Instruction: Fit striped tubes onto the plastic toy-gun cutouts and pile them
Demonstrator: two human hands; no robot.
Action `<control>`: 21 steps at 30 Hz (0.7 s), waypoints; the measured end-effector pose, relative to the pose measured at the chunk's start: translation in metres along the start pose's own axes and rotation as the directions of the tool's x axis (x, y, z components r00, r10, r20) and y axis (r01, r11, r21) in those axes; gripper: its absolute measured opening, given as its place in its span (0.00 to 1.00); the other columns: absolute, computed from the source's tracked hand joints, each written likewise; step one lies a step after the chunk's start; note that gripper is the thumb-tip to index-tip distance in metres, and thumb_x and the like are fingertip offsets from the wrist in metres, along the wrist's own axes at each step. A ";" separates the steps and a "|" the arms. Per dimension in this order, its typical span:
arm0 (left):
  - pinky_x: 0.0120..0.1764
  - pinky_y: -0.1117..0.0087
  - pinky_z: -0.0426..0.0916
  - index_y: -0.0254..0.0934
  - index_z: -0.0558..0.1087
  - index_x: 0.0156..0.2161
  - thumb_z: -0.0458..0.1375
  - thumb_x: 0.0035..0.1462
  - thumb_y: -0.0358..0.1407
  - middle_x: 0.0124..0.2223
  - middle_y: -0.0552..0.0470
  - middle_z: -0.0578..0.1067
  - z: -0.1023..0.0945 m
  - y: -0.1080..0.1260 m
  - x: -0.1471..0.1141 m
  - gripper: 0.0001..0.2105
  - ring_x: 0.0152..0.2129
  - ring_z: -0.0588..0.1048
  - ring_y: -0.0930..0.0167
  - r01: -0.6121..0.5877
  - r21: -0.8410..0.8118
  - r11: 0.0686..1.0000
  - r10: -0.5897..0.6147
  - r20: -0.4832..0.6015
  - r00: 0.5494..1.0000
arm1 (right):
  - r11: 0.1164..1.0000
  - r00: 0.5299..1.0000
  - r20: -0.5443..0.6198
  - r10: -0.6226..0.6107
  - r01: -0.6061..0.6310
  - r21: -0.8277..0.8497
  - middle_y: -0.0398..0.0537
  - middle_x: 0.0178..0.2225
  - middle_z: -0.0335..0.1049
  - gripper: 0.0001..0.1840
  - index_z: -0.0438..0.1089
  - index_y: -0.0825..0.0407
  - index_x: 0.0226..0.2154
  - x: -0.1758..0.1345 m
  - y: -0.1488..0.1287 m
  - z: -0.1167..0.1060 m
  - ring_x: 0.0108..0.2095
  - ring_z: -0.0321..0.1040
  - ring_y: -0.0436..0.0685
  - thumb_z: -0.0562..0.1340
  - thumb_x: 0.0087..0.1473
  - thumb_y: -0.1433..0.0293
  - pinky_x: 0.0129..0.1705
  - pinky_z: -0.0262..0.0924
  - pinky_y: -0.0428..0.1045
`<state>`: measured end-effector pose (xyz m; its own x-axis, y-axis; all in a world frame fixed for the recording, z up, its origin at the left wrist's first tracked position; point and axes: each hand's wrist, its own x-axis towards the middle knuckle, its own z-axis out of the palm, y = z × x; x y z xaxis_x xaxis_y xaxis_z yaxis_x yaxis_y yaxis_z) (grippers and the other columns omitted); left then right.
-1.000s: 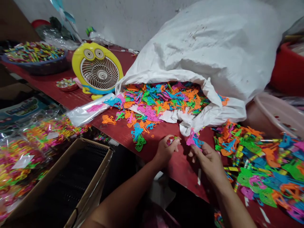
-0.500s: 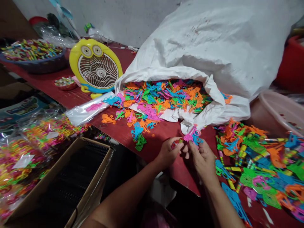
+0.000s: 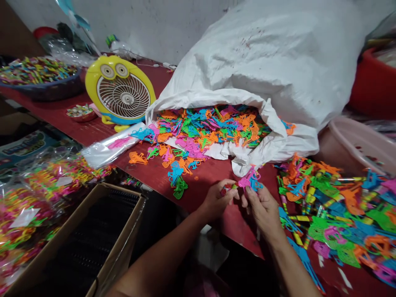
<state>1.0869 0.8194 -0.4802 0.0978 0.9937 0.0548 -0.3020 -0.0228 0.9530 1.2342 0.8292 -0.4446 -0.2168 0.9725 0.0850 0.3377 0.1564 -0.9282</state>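
Note:
My left hand (image 3: 216, 201) is closed on small red and green pieces (image 3: 227, 189), partly hidden by the fingers. Just to its right, my right hand (image 3: 265, 208) pinches flat plastic toy pieces, one pink (image 3: 245, 181) and one blue (image 3: 255, 184). Both hands are close together above the front edge of the red table (image 3: 198, 205). Behind them lies a large white sack (image 3: 278, 53), its mouth full of orange, blue, green and pink plastic toy pieces (image 3: 210, 123). More such pieces (image 3: 177, 163) have spilled out in front of it.
Toy pieces mixed with striped tubes (image 3: 340, 222) are heaped at right, near a pink basin (image 3: 355, 142) and a red tub (image 3: 371, 82). A yellow fan (image 3: 120, 88) stands left of the sack. A cardboard box (image 3: 137, 214) and bagged colourful pieces (image 3: 24, 218) sit at lower left.
The view has turned slightly, so the sack and fan appear a little further left. My hands stay close together and keep hold of the same pieces, with small finger movements.

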 end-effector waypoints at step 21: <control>0.22 0.77 0.55 0.35 0.67 0.48 0.61 0.54 0.48 0.23 0.59 0.66 -0.004 0.004 0.001 0.22 0.17 0.61 0.77 0.089 -0.147 0.985 -0.125 -0.260 0.957 | 0.925 0.866 -0.497 0.060 -0.236 -0.298 0.45 0.19 0.68 0.21 0.58 0.47 0.25 0.023 -0.022 -0.122 0.16 0.61 0.53 0.52 0.58 0.49 0.20 0.56 0.49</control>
<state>1.0822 0.8209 -0.4780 -0.1151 0.9828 -0.1441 -0.4282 0.0818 0.9000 1.3334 0.8690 -0.3782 0.2878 0.9371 0.1975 0.6363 -0.0330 -0.7707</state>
